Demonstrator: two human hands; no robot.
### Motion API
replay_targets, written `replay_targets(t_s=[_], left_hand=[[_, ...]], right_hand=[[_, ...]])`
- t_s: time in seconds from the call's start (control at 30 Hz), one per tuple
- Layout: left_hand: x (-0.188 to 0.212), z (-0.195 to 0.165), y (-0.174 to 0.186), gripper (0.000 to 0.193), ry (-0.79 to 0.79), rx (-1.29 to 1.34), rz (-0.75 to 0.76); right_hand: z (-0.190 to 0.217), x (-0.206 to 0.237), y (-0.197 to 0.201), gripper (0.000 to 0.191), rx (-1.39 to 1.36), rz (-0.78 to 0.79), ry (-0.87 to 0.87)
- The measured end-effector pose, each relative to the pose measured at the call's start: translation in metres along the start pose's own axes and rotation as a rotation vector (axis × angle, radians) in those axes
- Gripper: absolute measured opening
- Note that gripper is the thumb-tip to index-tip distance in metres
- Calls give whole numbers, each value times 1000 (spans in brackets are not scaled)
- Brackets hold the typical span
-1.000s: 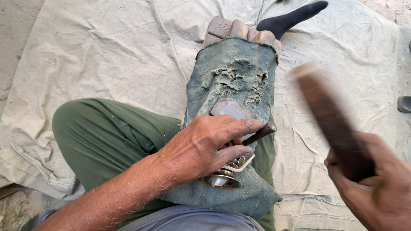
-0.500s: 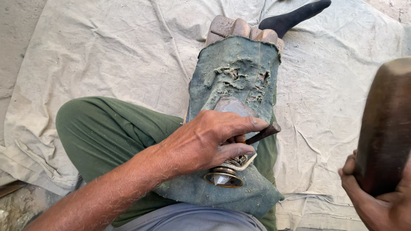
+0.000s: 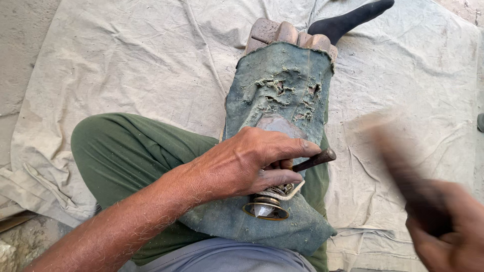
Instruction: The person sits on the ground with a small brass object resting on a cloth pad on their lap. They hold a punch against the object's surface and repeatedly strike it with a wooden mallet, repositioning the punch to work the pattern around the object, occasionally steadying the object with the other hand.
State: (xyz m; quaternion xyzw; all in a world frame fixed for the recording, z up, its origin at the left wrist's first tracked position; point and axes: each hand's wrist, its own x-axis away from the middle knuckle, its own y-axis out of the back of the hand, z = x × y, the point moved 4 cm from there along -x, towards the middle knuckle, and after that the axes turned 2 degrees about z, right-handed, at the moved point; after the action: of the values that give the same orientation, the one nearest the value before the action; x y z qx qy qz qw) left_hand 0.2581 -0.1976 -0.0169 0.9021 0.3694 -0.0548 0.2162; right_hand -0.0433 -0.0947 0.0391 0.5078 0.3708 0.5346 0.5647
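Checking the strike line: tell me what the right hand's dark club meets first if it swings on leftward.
Probably the dark rod sticking out of the left hand, though the right hand and club are blurred and depth is unclear.

Outdoor ground scene, seen from above. Pale canvas sheet [image 3: 141, 60] spread wide across ground, creased and wrinkled, dusty, edges bunched in folds at lower left. Bare grey ground [image 3: 22, 45] along left side, beyond sheet's edge; rough, packed, gritty. Strip of same ground at top right corner. Small rubble and stones [image 3: 12, 247] at bottom left corner, beside thin wood strip [image 3: 15, 221] poking from under sheet. Soft, even daylight; faint shadows only.
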Motion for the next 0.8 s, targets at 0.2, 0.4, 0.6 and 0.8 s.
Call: replay_targets(t_s=[0.2,0.4,0.6,0.8], left_hand=[[-3,0,1,50,-27,23,12],[-6,0,2,49,-26,46,44],[-9,0,2,49,-39,50,88],[-11,0,2,49,-45,63,111]], right_hand=[[-10,2,-1,47,156,88,-81],[-21,6,-2,48,160,121,-138],[-24,13,-5,39,53,66,-154],[-28,24,-11,35,-235,-82,-68]])
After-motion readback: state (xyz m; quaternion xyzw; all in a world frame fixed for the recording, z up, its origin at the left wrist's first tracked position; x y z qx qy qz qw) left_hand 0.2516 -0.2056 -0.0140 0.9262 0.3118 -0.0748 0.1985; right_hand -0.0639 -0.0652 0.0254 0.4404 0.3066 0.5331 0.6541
